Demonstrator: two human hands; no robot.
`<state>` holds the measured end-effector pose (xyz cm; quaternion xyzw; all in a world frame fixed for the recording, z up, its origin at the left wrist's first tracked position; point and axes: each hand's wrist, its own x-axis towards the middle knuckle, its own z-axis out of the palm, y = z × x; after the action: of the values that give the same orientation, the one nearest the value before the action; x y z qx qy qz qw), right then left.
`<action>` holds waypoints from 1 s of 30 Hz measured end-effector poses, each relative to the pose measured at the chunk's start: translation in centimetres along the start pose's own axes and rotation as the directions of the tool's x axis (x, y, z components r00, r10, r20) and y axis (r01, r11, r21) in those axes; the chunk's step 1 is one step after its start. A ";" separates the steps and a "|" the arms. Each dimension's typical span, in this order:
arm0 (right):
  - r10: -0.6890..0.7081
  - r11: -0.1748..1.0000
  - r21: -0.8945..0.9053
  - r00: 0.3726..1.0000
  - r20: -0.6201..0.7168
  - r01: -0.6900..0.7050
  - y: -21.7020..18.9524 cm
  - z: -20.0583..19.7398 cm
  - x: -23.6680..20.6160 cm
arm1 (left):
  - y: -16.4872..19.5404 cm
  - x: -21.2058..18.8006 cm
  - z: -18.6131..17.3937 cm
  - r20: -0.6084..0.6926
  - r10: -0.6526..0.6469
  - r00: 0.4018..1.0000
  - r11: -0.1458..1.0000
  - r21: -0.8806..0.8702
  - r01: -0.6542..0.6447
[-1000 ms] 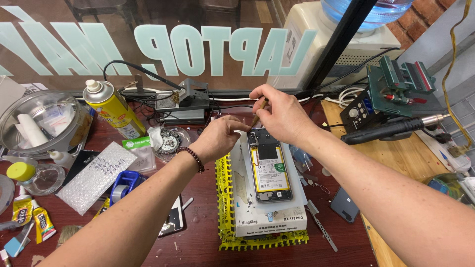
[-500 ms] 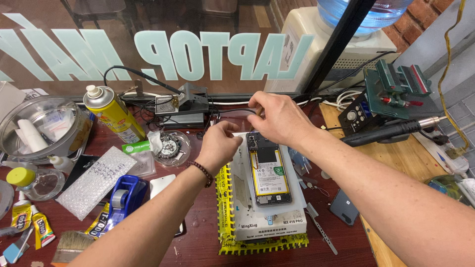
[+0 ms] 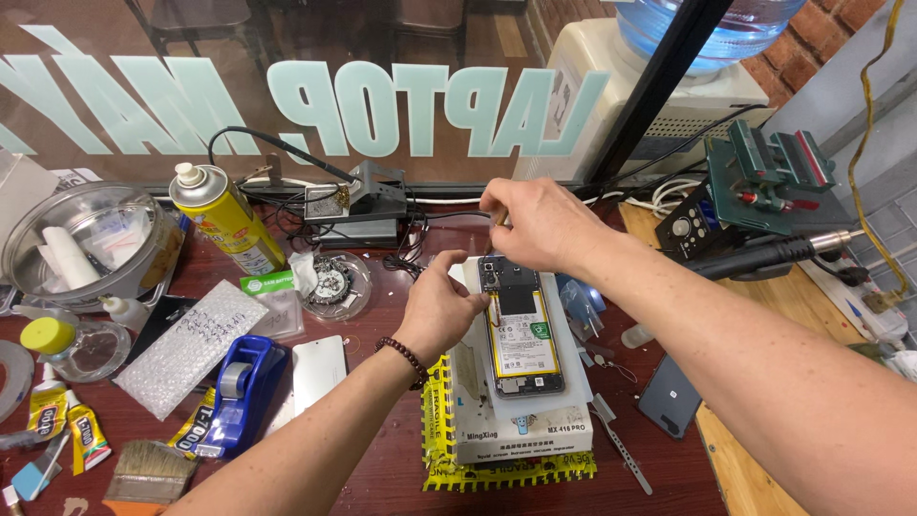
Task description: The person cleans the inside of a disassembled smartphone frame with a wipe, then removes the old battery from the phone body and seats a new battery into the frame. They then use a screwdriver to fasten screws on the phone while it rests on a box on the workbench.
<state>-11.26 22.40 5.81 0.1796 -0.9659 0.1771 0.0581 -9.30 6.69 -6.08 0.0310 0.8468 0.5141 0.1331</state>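
An opened smartphone [image 3: 521,330] lies back-up, battery showing, on a white box [image 3: 521,425] that sits on a yellow mat [image 3: 439,468]. My left hand [image 3: 442,308] rests at the phone's upper left edge, fingers curled against its side. My right hand [image 3: 535,222] hovers just above the phone's top end, fingers pinched on a thin tool or small part I cannot identify. Both forearms reach in from the bottom of the view.
To the left are a yellow spray can [image 3: 222,218], a glass bowl [image 3: 91,244], a blue tape dispenser [image 3: 239,394], bubble wrap [image 3: 191,346] and a brush [image 3: 153,473]. A soldering stand [image 3: 368,203] stands behind; a hot-air handle [image 3: 774,253] and green clamp [image 3: 769,172] are on the right.
My right hand has shifted slightly left and lower toward the phone's top. My left hand slid down onto the phone's left edge. The view moved closer.
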 end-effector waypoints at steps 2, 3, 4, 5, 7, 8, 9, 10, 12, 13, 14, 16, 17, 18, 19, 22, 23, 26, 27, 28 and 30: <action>0.130 0.991 -0.045 0.990 0.059 -0.127 -0.2 0.3 -0.2 | -0.2 -0.1 0.0 0.000 -0.001 1.000 1.000 -0.003 0.001; 0.195 0.979 -0.074 0.977 0.086 -0.189 -0.2 0.4 -0.4 | -0.3 -0.2 0.0 -0.002 0.007 1.000 1.000 -0.013 -0.007; 0.167 0.986 -0.028 0.984 0.066 -0.166 -0.2 0.3 -0.5 | -0.4 -0.3 0.1 -0.006 0.013 1.000 1.000 -0.021 -0.013; 0.136 0.990 0.021 0.990 0.046 -0.137 -0.2 0.4 -0.5 | -0.4 -0.3 0.1 -0.012 0.009 1.000 1.000 -0.019 -0.009; 0.124 0.991 0.047 0.992 0.027 -0.126 -0.2 0.7 -0.5 | -0.5 -0.4 0.2 -0.016 0.009 1.000 1.000 -0.020 -0.009; 0.147 0.989 0.023 0.989 0.030 -0.147 -0.3 0.8 -0.5 | -0.5 -0.3 0.2 -0.012 0.015 1.000 1.000 -0.025 -0.015; 0.166 0.986 -0.001 0.985 0.036 -0.167 -0.2 0.8 -0.5 | -0.5 -0.4 0.2 -0.011 0.018 1.000 0.999 -0.032 -0.019; 0.164 0.986 -0.008 0.986 0.043 -0.164 0.0 0.8 -0.5 | -0.6 -0.4 0.2 -0.017 0.017 1.000 0.999 -0.035 -0.017; 0.159 0.987 -0.020 0.986 0.050 -0.158 0.2 0.7 -0.3 | -0.7 -0.5 0.1 -0.020 0.000 1.000 0.999 -0.036 0.000; 0.138 0.990 0.013 0.989 0.046 -0.139 0.2 0.8 -0.2 | -0.6 -0.5 0.1 -0.011 -0.002 1.000 0.999 -0.043 0.001; 0.117 0.992 0.048 0.992 0.044 -0.119 0.3 0.8 -0.2 | -0.6 -0.5 0.2 -0.004 0.005 1.000 0.998 -0.068 -0.005; 0.115 0.992 0.041 0.992 0.042 -0.117 0.2 0.9 -0.1 | -0.5 -0.6 0.1 -0.008 0.007 1.000 0.994 -0.106 -0.008; 0.143 0.990 -0.015 0.989 0.037 -0.143 0.2 1.0 -0.2 | -0.5 -0.7 0.0 -0.012 0.002 1.000 0.995 -0.098 -0.003; 0.176 0.982 -0.073 0.984 0.030 -0.174 0.1 0.9 -0.2 | -0.5 -0.7 -0.1 -0.010 -0.001 1.000 0.996 -0.091 0.000; 0.158 0.987 -0.030 0.987 0.029 -0.157 0.1 0.9 -0.3 | -0.5 -0.7 -0.1 -0.006 -0.007 1.000 0.997 -0.083 0.006; 0.129 0.991 0.039 0.992 0.016 -0.129 -0.3 1.1 -0.2 | -0.8 -0.5 0.1 0.003 0.026 1.000 0.993 -0.113 -0.025; 0.153 0.988 0.005 0.988 0.003 -0.153 -0.4 1.2 -0.2 | -1.1 -0.4 0.1 0.033 -0.031 0.999 0.983 -0.181 0.037; 0.168 0.986 0.016 0.985 0.025 -0.169 -0.4 1.2 -0.1 | -2.9 0.2 0.2 0.074 -0.169 0.983 0.918 -0.351 0.184; 0.168 0.985 0.032 0.985 0.037 -0.169 -0.3 1.2 -0.1 | -3.7 0.5 0.1 0.051 -0.186 0.981 0.897 -0.398 0.191; 0.173 0.985 -0.002 0.985 0.016 -0.173 -0.2 1.2 -0.3 | -4.3 0.8 0.3 0.031 -0.205 0.978 0.873 -0.446 0.197; 0.163 0.985 -0.050 0.986 -0.017 -0.164 -0.4 1.6 -0.5 | -5.4 1.4 0.6 -0.104 -0.120 0.987 0.976 -0.197 0.098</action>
<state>-10.78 21.65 4.32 0.0972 -0.9812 0.1576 0.0540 -10.02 4.96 -11.42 -0.0585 0.8003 0.5857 0.1143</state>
